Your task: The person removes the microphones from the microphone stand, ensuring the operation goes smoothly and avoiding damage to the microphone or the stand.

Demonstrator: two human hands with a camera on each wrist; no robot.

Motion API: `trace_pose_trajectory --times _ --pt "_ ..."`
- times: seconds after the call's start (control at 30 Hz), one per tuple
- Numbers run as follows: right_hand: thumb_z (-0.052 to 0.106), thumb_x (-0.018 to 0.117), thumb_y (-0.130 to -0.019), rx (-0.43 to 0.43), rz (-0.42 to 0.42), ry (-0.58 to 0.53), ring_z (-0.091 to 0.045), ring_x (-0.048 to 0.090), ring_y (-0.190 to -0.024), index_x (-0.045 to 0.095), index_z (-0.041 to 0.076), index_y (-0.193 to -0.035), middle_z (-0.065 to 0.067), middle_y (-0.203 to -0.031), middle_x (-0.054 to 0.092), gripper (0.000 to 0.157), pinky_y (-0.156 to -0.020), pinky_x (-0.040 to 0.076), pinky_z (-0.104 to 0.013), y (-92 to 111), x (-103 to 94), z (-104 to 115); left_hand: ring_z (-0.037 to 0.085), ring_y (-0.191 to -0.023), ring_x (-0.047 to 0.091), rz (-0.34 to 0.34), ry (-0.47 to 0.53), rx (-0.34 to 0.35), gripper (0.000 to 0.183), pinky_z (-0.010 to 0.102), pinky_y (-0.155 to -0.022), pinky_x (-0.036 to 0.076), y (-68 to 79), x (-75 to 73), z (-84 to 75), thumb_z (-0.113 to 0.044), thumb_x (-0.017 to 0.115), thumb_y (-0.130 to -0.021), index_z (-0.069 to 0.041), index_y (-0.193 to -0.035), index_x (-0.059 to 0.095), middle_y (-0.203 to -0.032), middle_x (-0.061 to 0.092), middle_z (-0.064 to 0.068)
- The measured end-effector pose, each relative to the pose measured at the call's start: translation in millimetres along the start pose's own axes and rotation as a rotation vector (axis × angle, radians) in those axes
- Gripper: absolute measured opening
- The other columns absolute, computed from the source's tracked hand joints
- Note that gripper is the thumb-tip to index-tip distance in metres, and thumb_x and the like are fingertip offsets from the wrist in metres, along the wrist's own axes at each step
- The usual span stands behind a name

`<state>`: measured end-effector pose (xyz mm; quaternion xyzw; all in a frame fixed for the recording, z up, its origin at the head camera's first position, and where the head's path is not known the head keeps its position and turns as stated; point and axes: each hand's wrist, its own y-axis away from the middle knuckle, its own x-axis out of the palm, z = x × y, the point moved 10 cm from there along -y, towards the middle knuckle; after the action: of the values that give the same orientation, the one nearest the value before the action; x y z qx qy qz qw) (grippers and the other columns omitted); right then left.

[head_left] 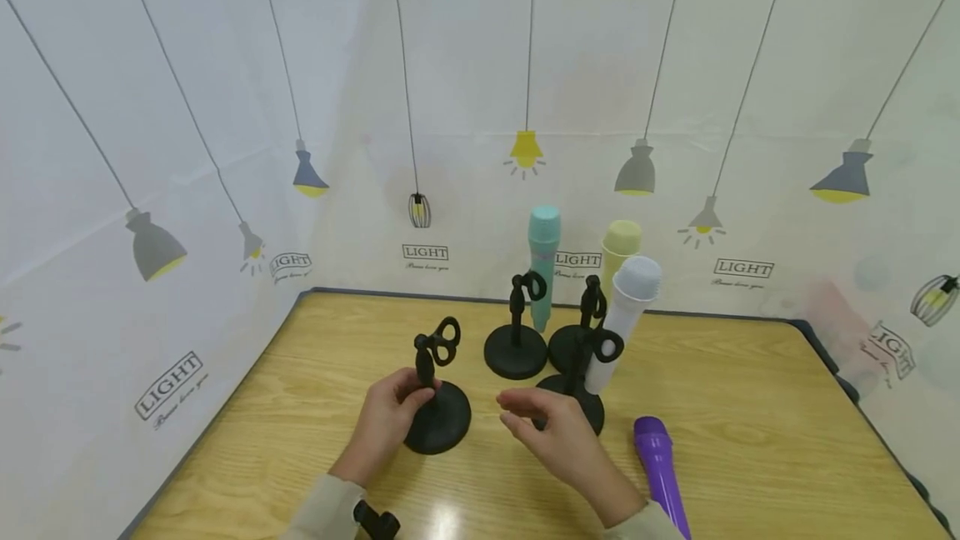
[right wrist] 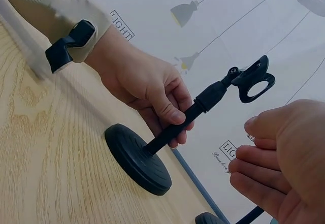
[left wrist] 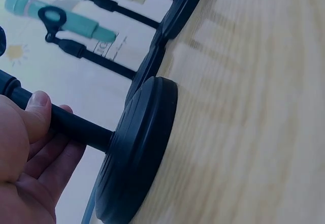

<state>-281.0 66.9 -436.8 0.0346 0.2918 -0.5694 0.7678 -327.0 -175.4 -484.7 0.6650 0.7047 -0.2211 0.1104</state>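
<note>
A black microphone stand with an unoccupied clip stands on the wooden table. My left hand holds its post, thumb and fingers around it, as the left wrist view also shows. To the right of that stand, my right hand hovers with loosely bent fingers and nothing in them; the right wrist view shows it apart from the post. Behind the right hand is another stand bearing a white microphone. A purple microphone lies beside the right forearm.
Farther back, a teal microphone leans in the clip of one stand. A yellow microphone is at another stand, partly hidden by the white one. A lamp-patterned sheet borders the table.
</note>
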Motion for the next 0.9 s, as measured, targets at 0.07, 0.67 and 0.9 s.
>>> trace_pose_trajectory --times 0.07,0.67,0.9 --pt "0.019 0.075 -0.103 -0.012 -0.003 -0.004 -0.026 0.079 -0.107 0.078 0.006 -0.124 -0.011 -0.121 0.081 0.025 -0.093 0.065 -0.040 -1.7 1.6 1.5 0.017 -0.106 0.077 -0.012 -0.006 0.002 0.013 0.043 -0.098 0.063 -2.4 -4.4 2.0 -0.006 0.074 -0.102 -0.014 -0.109 0.079 -0.108 0.082 0.001" --pt "0.014 0.075 -0.103 0.016 -0.024 -0.058 -0.030 0.079 -0.112 0.077 0.004 -0.123 -0.012 -0.122 0.081 0.023 -0.094 0.065 -0.037 -21.9 13.8 3.7 0.027 -0.111 0.077 -0.073 -0.048 -0.017 0.013 0.048 -0.101 0.062 -26.3 -37.1 21.0 -0.006 0.071 -0.104 -0.007 -0.114 0.079 -0.113 0.082 0.010" --pt "0.016 0.075 -0.103 0.010 -0.025 -0.082 -0.032 0.078 -0.112 0.077 0.002 -0.123 -0.014 -0.122 0.080 0.024 -0.094 0.065 -0.037 -23.8 16.3 2.6 0.030 -0.116 0.076 -0.094 -0.066 -0.046 0.016 0.051 -0.104 0.061 -37.5 -48.6 27.8 -0.008 0.069 -0.106 -0.005 -0.119 0.079 -0.117 0.081 0.012"
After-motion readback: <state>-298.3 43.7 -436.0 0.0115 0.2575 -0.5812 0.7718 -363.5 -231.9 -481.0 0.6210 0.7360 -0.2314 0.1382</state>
